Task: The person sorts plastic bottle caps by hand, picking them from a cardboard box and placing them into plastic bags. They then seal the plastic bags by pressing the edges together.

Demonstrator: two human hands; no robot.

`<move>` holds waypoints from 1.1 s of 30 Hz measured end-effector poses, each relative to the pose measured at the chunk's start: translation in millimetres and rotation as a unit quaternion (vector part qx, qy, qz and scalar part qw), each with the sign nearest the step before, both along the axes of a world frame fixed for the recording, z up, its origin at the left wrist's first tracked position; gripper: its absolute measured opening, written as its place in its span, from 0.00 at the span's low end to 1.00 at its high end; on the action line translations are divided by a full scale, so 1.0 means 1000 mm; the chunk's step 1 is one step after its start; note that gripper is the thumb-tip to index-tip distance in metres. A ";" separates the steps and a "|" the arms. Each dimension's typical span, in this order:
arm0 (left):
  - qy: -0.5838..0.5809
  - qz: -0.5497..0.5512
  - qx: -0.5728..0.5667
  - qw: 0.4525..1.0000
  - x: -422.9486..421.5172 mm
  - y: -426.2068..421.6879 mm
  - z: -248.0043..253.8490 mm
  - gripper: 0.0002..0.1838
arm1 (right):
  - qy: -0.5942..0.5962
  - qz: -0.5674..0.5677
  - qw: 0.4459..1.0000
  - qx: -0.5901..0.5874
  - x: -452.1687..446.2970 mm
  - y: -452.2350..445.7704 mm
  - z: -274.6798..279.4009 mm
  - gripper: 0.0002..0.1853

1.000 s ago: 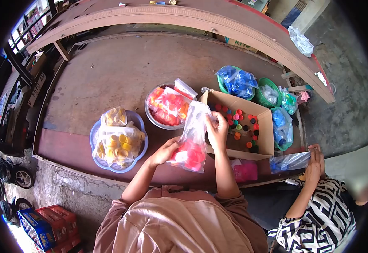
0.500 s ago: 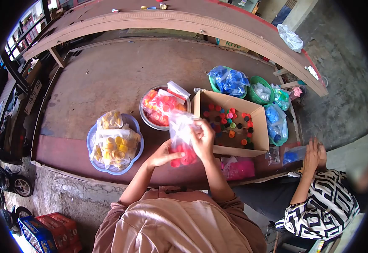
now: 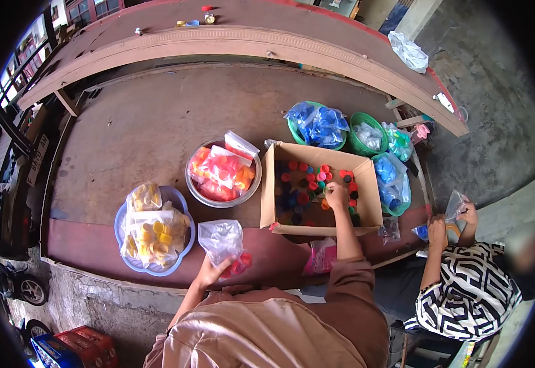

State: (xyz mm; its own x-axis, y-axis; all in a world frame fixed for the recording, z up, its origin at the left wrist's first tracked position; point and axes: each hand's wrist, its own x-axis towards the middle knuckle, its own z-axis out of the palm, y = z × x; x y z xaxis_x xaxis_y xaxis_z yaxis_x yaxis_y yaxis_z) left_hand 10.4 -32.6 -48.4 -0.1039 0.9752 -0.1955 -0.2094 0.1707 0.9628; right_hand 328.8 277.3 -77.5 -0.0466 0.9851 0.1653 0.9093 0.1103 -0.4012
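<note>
A clear plastic bag (image 3: 220, 238) with red caps (image 3: 240, 262) in its lower end is held over the near edge of the brown platform (image 3: 120, 129), between the blue-rimmed basin and the cardboard box. The left hand (image 3: 213, 268) holds it low down, thumb across the plastic and the other fingers mostly hidden, so their spread cannot be told.

The right hand (image 3: 337, 195) reaches into the cardboard box (image 3: 322, 153), fingers bent and narrowly spaced among the loose caps (image 3: 303, 199); whether they pinch one cannot be told. These caps are red, black, green, orange and blue.

Just left of the box is a round bowl (image 3: 192, 193) of bagged red and orange caps. Farther left, the blue-rimmed basin (image 3: 120, 245) bears bags of yellow caps (image 3: 154, 239). A pink packet (image 3: 321, 256) lies at the box's near side. Green baskets with bagged caps (image 3: 319, 126) stand beyond and right of the box. At the near right, another person's hands (image 3: 437, 233) handle clear plastic (image 3: 456, 205).
</note>
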 end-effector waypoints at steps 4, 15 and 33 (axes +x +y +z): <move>0.038 -0.004 0.031 0.999 0.005 0.008 -0.003 0.14 | -0.069 -0.060 0.995 -0.028 0.016 0.030 -0.012 0.12; 0.201 -0.040 0.108 0.973 0.008 0.028 -0.029 0.08 | -0.158 -0.108 0.980 0.055 0.031 0.062 -0.020 0.20; 0.111 -0.019 0.094 0.989 0.013 0.042 -0.017 0.18 | -0.197 -0.129 0.971 -0.036 0.054 0.097 -0.031 0.19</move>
State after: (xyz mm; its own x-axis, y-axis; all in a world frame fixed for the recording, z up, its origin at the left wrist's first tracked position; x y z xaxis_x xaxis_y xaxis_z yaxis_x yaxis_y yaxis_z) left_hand 23.1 9.7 -65.1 -0.0866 0.9962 0.0135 0.0143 -0.0123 0.9998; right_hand 383.2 374.6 -108.7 0.1576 0.9808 0.1147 0.9875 -0.1569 -0.0156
